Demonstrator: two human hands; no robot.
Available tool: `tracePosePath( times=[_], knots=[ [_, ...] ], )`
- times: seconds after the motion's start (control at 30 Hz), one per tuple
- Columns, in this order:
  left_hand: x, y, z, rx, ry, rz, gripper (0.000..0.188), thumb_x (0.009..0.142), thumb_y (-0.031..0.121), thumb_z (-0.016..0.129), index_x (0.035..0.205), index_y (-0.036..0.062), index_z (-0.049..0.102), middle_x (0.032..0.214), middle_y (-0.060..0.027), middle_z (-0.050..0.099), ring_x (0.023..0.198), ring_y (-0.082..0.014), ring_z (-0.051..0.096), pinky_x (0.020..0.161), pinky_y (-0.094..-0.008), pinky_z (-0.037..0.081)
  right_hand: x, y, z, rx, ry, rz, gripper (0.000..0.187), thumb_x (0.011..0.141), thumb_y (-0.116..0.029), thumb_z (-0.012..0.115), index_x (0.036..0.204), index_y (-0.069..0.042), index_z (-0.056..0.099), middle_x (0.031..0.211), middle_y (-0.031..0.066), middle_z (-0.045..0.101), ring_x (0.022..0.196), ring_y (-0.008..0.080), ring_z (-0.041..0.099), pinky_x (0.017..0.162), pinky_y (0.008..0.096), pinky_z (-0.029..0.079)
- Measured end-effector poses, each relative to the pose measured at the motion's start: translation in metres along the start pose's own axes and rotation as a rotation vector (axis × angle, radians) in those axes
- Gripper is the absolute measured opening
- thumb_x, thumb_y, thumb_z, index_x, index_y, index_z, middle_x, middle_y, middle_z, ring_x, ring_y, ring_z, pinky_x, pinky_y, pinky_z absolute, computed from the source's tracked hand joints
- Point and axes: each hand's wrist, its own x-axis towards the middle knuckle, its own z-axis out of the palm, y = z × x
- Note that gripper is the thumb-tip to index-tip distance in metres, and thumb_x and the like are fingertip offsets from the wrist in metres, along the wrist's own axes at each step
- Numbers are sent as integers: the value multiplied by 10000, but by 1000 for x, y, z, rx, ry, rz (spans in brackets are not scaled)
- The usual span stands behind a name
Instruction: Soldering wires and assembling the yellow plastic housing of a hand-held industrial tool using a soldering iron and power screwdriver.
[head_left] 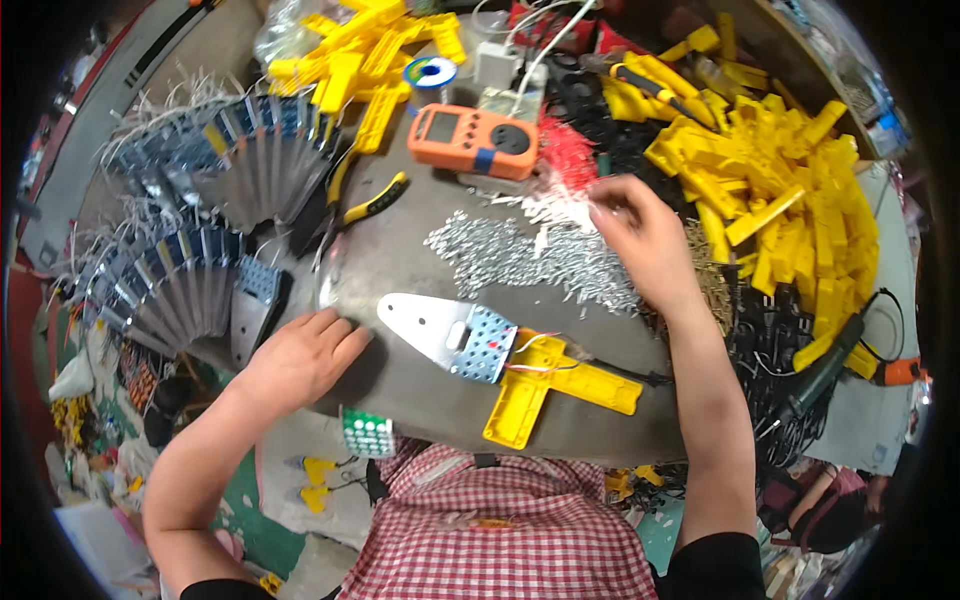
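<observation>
On the table in front of me lies a silver metal plate with a pointed end and a blue perforated block at the other. Thin wires run from it to an open yellow plastic housing and a black cable. My left hand rests on the table left of the plate, fingers loosely bent, nothing seen in it. My right hand is over the far side of the small silver screws, next to the white sleeves and red sleeves. Its thumb and fingers curl together; what they hold is hidden.
Fanned metal plates with wires stand at the left, beside yellow-black pliers. An orange multimeter and a solder spool are at the back. Yellow housings heap at the right, near black cables and a soldering iron.
</observation>
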Motion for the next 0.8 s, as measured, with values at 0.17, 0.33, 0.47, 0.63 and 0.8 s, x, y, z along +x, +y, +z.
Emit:
tracePosePath(
  times=[0.17, 0.33, 0.47, 0.63, 0.8],
  knots=[
    [20, -2, -5, -138, 74, -45, 331, 704, 47, 606, 1034, 61, 585, 886, -64, 551, 861, -233, 583, 682, -317, 491, 93, 41, 1, 449, 176, 286, 383, 868, -214, 658, 1154, -12, 501, 857, 73, 621, 603, 124, 562, 527, 250, 430],
    [80, 42, -27, -494, 546, -17, 448, 630, -56, 636, 1054, 87, 623, 898, -74, 575, 818, -260, 566, 701, -353, 475, 136, 67, -16, 589, 409, 236, 262, 861, -239, 685, 987, -26, 603, 868, 80, 641, 669, 124, 586, 556, 253, 433],
    [110, 57, -30, -566, 528, 69, 493, 655, -73, 641, 1122, 80, 600, 866, -67, 587, 814, -255, 560, 736, -359, 463, 101, 64, -49, 233, 497, -118, 283, 858, -139, 675, 1095, 6, 621, 970, 56, 664, 905, 123, 598, 836, 233, 437],
    [111, 59, -16, -915, 433, -83, 572, 745, -89, 618, 1263, 59, 424, 919, -75, 630, 899, -189, 618, 862, -340, 463, 16, 9, -66, 313, 711, -41, 281, 899, -234, 633, 1064, -10, 595, 861, 14, 598, 746, 106, 541, 716, 237, 438],
    [117, 64, -14, -796, 451, -7, 678, 693, -130, 623, 1282, 76, 358, 903, -91, 640, 898, -202, 626, 865, -354, 465, -12, 9, -48, 929, 488, 147, 258, 940, -261, 541, 1004, -14, 581, 825, 27, 579, 727, 101, 568, 644, 265, 492]
  ],
)
